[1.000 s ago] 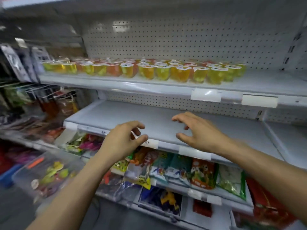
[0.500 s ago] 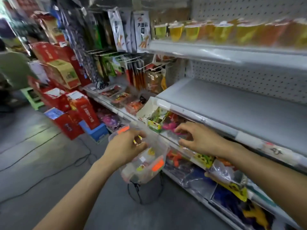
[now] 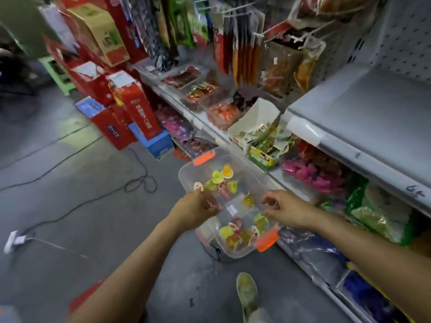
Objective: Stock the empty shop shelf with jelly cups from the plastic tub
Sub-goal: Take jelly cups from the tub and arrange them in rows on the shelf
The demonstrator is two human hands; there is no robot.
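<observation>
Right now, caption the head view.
Left hand and right hand reach into the tub of jelly cups by the empty shelf.

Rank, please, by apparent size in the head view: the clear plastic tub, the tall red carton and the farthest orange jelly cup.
Clear plastic tub
Tall red carton, though farther off, so unsure
Orange jelly cup

The tub [image 3: 247, 175], holding jelly cups [image 3: 222, 180], sits left of the shelf [image 3: 373, 108].

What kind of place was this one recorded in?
Most likely a small snack or grocery shop: a grey metal shelf with label strips, snack packets hanging on hooks, and red boxes stacked on the floor.
</observation>
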